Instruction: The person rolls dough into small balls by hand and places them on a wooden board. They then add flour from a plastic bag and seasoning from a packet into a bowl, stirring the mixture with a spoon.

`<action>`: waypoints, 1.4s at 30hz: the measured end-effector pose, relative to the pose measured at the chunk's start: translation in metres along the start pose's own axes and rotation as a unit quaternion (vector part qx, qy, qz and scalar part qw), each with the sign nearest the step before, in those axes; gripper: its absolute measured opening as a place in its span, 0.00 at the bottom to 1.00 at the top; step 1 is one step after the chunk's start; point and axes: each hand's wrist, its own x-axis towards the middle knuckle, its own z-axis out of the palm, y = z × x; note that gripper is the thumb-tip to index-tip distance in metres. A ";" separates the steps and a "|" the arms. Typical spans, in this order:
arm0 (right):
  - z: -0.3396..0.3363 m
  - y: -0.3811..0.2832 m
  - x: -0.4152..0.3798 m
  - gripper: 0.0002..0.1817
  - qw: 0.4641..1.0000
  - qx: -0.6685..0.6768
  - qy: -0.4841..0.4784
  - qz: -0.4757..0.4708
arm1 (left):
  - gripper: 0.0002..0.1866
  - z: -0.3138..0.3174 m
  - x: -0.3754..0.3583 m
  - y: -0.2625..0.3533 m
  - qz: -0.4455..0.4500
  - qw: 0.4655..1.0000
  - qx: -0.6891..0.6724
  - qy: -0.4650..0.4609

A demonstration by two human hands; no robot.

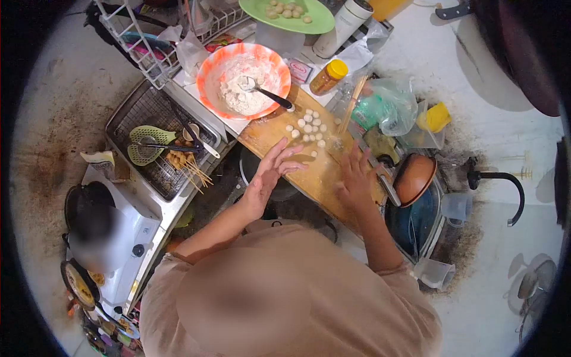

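Several small white dough balls (310, 126) lie on a floured wooden board (262, 131). My left hand (270, 175) is raised at the board's near left edge, fingers apart, with nothing in it. Over the right part of the board is my right hand (357, 178), fingers spread and palm down; nothing shows in it. Beyond the board's left end stands an orange and white bowl (205, 80) of flour, with a black-handled spoon (270, 95) resting in it. A knife (389, 189) lies along the board's right edge, beside my right hand.
A green plate (321, 21) of dough balls is at the back, near a yellow-lidded jar (330, 77). Skewers (199, 172) lie in a rack tray (122, 113) at left, above a stove (128, 238). A sink (416, 235) with a brown bowl (414, 178) is at right.
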 end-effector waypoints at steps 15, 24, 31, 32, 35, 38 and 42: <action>-0.001 -0.001 0.003 0.47 0.999 0.024 -0.029 0.007 | 0.42 -0.003 0.013 -0.015 0.003 0.999 0.025 -0.030; -0.055 0.019 0.019 0.29 0.957 0.268 0.099 0.054 | 0.41 0.009 0.013 -0.013 -0.003 0.997 0.070 -0.027; -0.046 -0.008 -0.032 0.17 0.981 0.179 0.004 0.078 | 0.39 0.018 0.010 -0.021 -0.013 0.996 0.081 -0.029; -0.050 -0.015 -0.031 0.18 0.980 0.194 0.008 0.049 | 0.38 0.022 0.010 -0.021 -0.012 0.996 0.082 -0.036; -0.045 -0.002 -0.024 0.19 0.976 0.186 0.004 -0.115 | 0.36 0.030 0.008 -0.021 -0.002 0.995 0.082 -0.053; -0.044 0.027 -0.013 0.19 0.960 0.169 -0.051 -0.219 | 0.34 0.033 0.004 -0.018 -0.001 0.994 0.089 -0.059; -0.033 0.048 -0.006 0.17 0.941 0.187 -0.093 -0.265 | 0.33 0.039 -0.002 -0.006 0.008 0.994 0.095 -0.059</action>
